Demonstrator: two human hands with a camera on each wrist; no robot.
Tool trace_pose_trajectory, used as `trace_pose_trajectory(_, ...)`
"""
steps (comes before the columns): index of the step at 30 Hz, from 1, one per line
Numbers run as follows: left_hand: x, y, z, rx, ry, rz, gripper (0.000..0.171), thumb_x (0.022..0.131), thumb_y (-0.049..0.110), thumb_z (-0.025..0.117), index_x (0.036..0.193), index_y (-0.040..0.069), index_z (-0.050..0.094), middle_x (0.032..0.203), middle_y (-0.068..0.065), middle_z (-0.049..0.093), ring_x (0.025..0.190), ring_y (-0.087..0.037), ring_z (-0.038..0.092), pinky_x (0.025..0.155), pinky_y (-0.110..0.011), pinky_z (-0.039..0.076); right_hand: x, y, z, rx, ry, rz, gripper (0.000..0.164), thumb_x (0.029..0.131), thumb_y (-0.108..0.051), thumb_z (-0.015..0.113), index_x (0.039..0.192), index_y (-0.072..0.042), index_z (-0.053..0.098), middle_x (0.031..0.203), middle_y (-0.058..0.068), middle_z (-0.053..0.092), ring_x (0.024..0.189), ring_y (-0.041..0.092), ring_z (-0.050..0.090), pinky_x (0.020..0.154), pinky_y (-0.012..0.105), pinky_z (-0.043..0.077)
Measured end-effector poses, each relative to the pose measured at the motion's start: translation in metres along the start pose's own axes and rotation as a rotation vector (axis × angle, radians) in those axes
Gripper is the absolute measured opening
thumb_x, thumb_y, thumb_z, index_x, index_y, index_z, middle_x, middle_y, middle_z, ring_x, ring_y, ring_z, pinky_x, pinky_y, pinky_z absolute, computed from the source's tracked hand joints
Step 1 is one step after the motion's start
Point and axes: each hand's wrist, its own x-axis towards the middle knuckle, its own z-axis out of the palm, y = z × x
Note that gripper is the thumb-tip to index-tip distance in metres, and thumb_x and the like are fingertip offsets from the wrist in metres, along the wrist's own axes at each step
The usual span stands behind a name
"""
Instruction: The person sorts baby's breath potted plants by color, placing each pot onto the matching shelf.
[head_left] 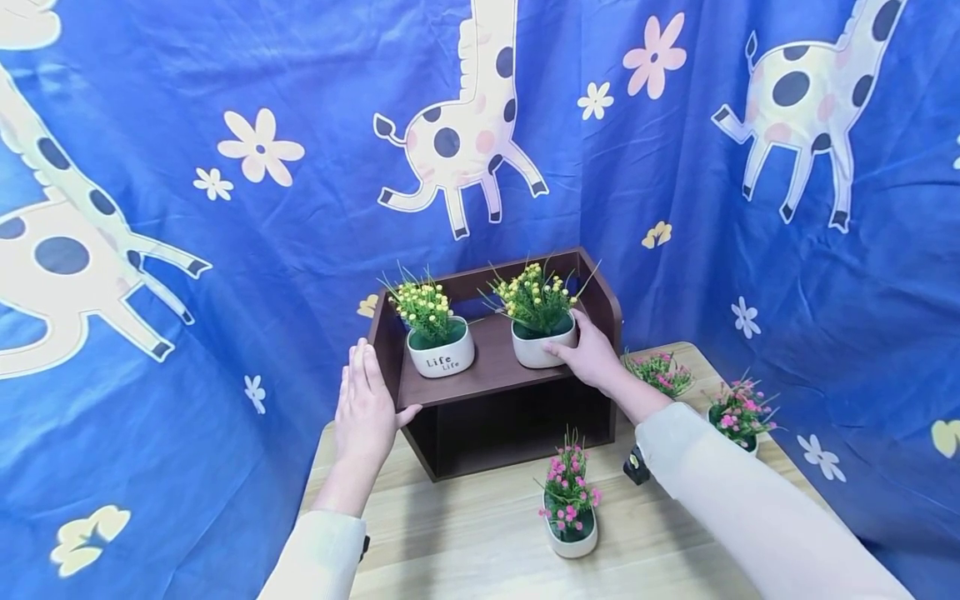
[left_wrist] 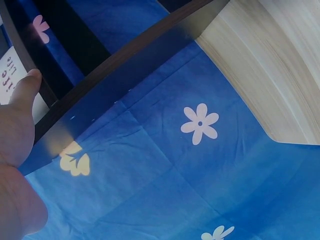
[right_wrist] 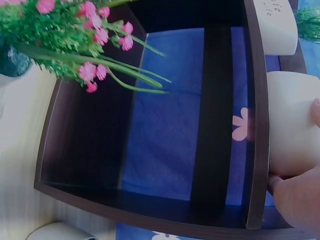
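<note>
A dark brown two-tier shelf (head_left: 491,337) stands on the table. On its top board, at the right, my right hand (head_left: 596,354) grips a white oval pot of yellow flowers (head_left: 534,350) by its right side, thumb in front. The right wrist view shows that pot's plain wall (right_wrist: 292,125) over the board's front edge. My left hand (head_left: 365,412) lies against the shelf's left side panel, fingers straight, thumb reaching over the front edge. Between them sits another yellow-flowered pot (head_left: 442,358) lettered "Life". The left hand's fingertips lie outside the left wrist view.
A pot of pink flowers (head_left: 572,542) stands on the wooden table (head_left: 480,533) before the shelf. Two more pink-flowered plants, one nearer the shelf (head_left: 660,373) and one further right (head_left: 742,417), are on the right. A blue giraffe-print curtain (head_left: 315,233) hangs behind.
</note>
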Motion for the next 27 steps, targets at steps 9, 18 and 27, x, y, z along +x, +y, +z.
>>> trace_pose_trajectory(9,-0.001,-0.001,0.002,0.001,0.024,0.008,0.148,0.053,0.051,0.096,0.160,0.000,0.007,0.170,-0.018,0.008,0.156,-0.036,0.021,0.126,-0.051,0.027,0.014,-0.002,0.001,-0.059,0.003,-0.036,0.092,0.089,-0.050,0.071,0.159,-0.011,0.025,0.158,0.017,0.041,0.145,0.036,0.043,0.119,0.053,0.038)
trace_pose_trajectory(18,0.000,0.000,0.001,-0.006,0.005,0.002,0.148,0.055,0.051,0.096,0.160,0.000,0.006,0.171,-0.017,0.006,0.157,-0.034,0.018,0.128,-0.049,0.024,0.023,-0.001,0.002,-0.131,0.023,-0.059,0.089,0.089,-0.051,0.071,0.157,-0.009,0.030,0.149,0.021,0.035,0.137,0.036,0.044,0.118,0.052,0.039)
trace_pose_trajectory(27,0.000,-0.002,0.001,0.002,0.035,0.026,0.149,0.053,0.051,0.097,0.160,-0.001,0.008,0.170,-0.018,0.009,0.156,-0.034,0.022,0.126,-0.050,0.028,0.028,0.000,0.006,-0.157,0.061,-0.053,0.092,0.088,-0.051,0.071,0.157,-0.007,0.030,0.145,0.022,0.040,0.134,0.037,0.047,0.115,0.052,0.042)
